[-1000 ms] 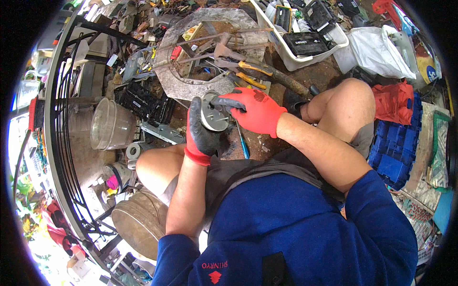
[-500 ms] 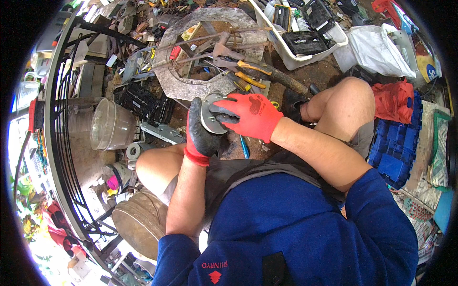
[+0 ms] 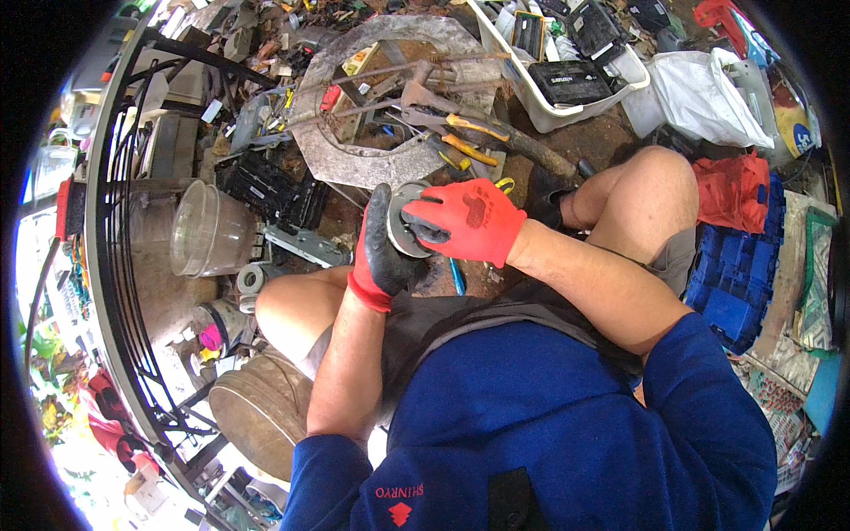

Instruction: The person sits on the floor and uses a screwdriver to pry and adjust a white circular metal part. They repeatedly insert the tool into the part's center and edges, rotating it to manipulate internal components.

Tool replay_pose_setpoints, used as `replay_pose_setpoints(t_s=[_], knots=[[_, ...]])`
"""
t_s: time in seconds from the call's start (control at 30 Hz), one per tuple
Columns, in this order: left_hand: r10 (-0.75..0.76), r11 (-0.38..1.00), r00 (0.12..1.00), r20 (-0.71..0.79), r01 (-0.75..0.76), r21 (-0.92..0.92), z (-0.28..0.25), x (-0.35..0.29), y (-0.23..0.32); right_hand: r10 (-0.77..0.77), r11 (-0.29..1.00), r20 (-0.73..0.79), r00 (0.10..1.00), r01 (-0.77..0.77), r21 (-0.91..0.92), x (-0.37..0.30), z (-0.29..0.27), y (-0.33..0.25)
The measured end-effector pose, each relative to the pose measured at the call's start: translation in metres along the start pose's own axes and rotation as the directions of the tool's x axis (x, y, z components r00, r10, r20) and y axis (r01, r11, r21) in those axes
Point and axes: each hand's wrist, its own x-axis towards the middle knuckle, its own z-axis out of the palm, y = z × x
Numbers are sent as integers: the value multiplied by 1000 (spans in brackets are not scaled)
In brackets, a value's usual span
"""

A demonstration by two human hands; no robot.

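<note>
Above my lap, both of my hands, in red gloves with dark grey palms and fingers, are closed around a round silver metal disc-shaped part [image 3: 399, 232]. My left hand [image 3: 377, 252] cups it from the left side and below, thumb up along its rim. My right hand [image 3: 471, 221] lies over its face, and the fingers press on its middle, hiding much of it. What kind of part it is, I cannot make out. Just below my right hand, a blue-handled tool [image 3: 457, 276] lies on the ground.
Ahead lies a worn ring-shaped slab [image 3: 319, 146] with a hammer [image 3: 421, 96] and orange-handled pliers [image 3: 469, 149] on it. A white bin [image 3: 567, 111] of black parts stands ahead right. Clear plastic tubs [image 3: 211, 232] and a black metal rack [image 3: 113, 265] are at left, blue crates [image 3: 730, 265] at right.
The disc and both hands have shifted slightly right and toward me. The disc is tilted a little differently, with the grip of both hands kept.
</note>
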Motion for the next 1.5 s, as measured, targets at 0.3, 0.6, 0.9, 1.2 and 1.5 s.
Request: replay_pose_setpoints(t_s=[0.3, 0.6, 0.9, 1.2, 1.5], knots=[[-195, 980, 978, 77, 191, 64, -5, -1, 15, -15, 1000, 20, 1000, 15, -13, -1, -1, -1], [-173, 983, 980, 101, 166, 71, -21, 5, 11, 143, 985, 137, 980, -155, 79, 5, -12, -3], [-261, 959, 965, 30, 255, 122, -20, 2, 11, 17, 1000, 132, 991, -16, -9, 3, -6, -4], [-78, 770, 986, 150, -36, 637, -14, -2, 10, 121, 987, 139, 983, -134, 86, 7, -13, 4], [-125, 725, 976, 181, -35, 688, -8, -2, 10, -42, 998, 129, 991, 48, -45, 0, -3, 2]])
